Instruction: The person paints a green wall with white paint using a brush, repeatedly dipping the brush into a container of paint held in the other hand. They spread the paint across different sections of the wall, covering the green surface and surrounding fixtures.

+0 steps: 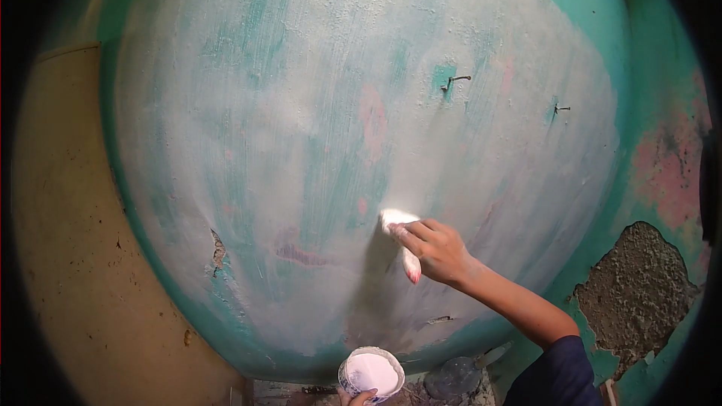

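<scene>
My right hand (432,248) is closed around a paintbrush (398,218) loaded with white paint. Its bristles are at the wall (301,143), and the red-tipped handle end sticks out below my fingers. The wall is turquoise, mostly coated in streaky white, with some pink patches showing. At the bottom edge, my left hand (359,398) grips a small tub (372,373) of white paint, thumb over the rim. The rest of that hand is out of frame.
Two metal hooks or nails (456,79) jut from the upper right of the wall. Bare rough plaster (638,297) shows on the right side wall. A tan panel (83,203) stands at left. Below lies a clear round container (453,377).
</scene>
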A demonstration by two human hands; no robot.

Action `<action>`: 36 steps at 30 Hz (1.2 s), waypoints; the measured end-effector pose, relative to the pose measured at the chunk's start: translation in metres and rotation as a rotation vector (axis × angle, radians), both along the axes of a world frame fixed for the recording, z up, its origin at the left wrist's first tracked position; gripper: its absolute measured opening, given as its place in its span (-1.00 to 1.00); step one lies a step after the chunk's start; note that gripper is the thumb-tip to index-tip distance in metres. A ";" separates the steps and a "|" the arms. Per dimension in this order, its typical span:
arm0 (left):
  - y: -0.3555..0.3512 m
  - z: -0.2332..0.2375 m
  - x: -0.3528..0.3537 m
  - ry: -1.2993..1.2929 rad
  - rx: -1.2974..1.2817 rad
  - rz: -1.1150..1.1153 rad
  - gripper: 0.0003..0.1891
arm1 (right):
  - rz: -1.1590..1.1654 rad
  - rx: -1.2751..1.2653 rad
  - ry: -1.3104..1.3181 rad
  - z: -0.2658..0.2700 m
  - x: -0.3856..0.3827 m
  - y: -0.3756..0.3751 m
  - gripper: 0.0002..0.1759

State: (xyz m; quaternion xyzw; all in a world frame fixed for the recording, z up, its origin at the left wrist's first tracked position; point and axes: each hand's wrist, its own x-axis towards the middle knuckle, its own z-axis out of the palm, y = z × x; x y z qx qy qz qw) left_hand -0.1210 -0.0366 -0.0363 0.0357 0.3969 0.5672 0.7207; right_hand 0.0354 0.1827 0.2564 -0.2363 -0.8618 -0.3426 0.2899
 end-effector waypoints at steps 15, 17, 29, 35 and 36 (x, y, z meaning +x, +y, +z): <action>-0.007 -0.003 -0.004 0.018 0.023 0.019 -0.40 | -0.025 0.546 0.095 0.069 -0.007 0.034 -0.58; -0.008 -0.012 -0.006 0.018 0.062 -0.010 -0.47 | 0.000 0.443 0.040 0.008 -0.015 0.021 -0.61; -0.011 -0.003 -0.002 0.061 0.048 0.018 -0.63 | 0.225 -0.114 0.291 0.081 0.000 0.031 -0.75; -0.016 -0.002 -0.001 0.023 0.045 0.017 -0.62 | -0.030 0.359 0.362 0.145 -0.013 0.023 -0.62; -0.018 -0.002 -0.002 0.016 0.062 0.015 -0.60 | -0.018 0.394 0.311 0.131 -0.015 0.024 -0.61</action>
